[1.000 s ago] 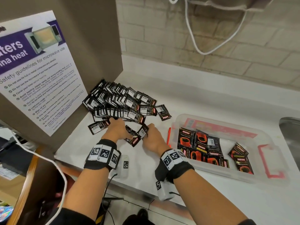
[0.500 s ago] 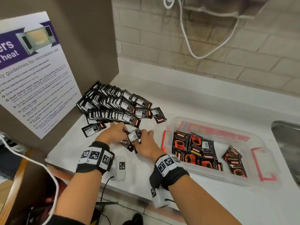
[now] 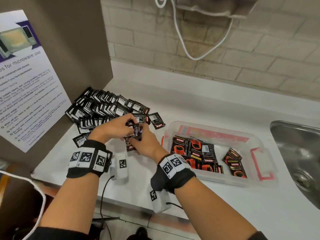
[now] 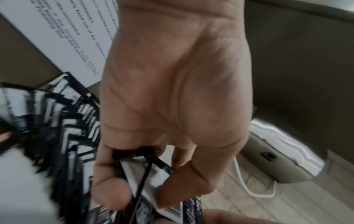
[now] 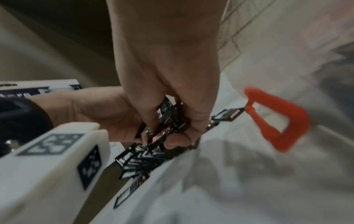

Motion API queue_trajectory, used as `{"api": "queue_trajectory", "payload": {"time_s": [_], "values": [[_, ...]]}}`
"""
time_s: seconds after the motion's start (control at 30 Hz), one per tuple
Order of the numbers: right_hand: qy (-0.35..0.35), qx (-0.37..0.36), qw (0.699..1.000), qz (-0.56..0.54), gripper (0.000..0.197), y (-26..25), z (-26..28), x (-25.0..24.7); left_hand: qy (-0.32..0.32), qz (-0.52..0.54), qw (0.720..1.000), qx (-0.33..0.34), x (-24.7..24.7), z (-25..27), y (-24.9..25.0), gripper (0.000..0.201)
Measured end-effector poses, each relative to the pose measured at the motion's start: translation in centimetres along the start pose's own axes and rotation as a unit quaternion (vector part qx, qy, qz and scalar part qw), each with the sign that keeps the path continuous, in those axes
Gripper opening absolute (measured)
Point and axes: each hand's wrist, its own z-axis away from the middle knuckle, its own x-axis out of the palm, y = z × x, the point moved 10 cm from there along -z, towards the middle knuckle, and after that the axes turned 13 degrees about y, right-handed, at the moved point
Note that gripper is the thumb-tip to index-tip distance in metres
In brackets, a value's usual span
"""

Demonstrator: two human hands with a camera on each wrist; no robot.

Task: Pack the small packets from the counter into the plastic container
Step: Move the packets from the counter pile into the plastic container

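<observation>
Held packets (image 3: 134, 135): a small black bunch, pinched between both hands above the tabletop (image 3: 199, 104), between the pile and the container. Bunch stands roughly on edge, long axis running toward and away from the person; exact count cannot be told.

Left hand (image 3: 114, 127): fingers and thumb curled, pinching the upper part of the bunch; the left wrist view shows fingertips (image 4: 111, 195) closed on packet edges.

Right hand (image 3: 145, 144): curled round the lower part of the bunch, touching the left hand.

Pile (image 3: 103, 108): many black packets, overlapped in rows, barcode side up, just behind the hands, against the brown panel (image 3: 69, 49).

Loose packet (image 3: 80, 139): flat, left of the left wrist. Another (image 3: 156, 120) lies at the pile's right edge.

Container (image 3: 259, 144): clear plastic, red clips, right of the hands; holds packets (image 3: 195, 149) face up, grouped left, with two more (image 3: 235, 163) apart to the right.

Poster (image 3: 26, 84): microwave guidelines, on the panel.

Sink (image 3: 297, 149): steel, far right.

Cable (image 3: 187, 49): white, hanging on the brick wall.
</observation>
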Motion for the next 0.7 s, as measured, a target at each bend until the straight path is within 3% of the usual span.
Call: {"api": "queue_trajectory", "payload": {"time_s": [0.17, 0.23, 0.3, 0.37, 0.57, 0.7], "values": [[-0.007, -0.003, 1.000, -0.028, 0.045, -2.0, 0.0, -4.0, 0.022, 0.026, 0.996, 0.088, -0.9, 0.3, 4.2, 0.032], [-0.015, 0.004, 0.995, -0.097, 0.034, -2.4, 0.2, -6.2, 0.040, 0.047, 0.992, 0.113, -0.9, 0.5, 6.3, 0.038], [-0.028, 0.043, 0.978, -0.201, 0.035, -1.9, 0.6, -8.1, 0.043, 0.068, 0.988, 0.133, -0.2, 0.7, 8.4, 0.043], [-0.022, 0.065, 0.962, -0.264, 0.041, -1.0, 1.0, -10.3, 0.031, 0.057, 0.986, 0.153, 1.4, 0.8, 10.5, 0.043], [-0.020, 0.099, 0.949, -0.299, 0.036, 3.0, 2.8, -15.6, -0.047, 0.000, 0.975, 0.215, 8.2, 1.8, 16.0, 0.047], [-0.025, 0.124, 0.922, -0.367, 0.038, 4.8, 3.9, -18.1, -0.069, -0.021, 0.959, 0.274, 11.6, 2.8, 19.5, 0.054]]}}
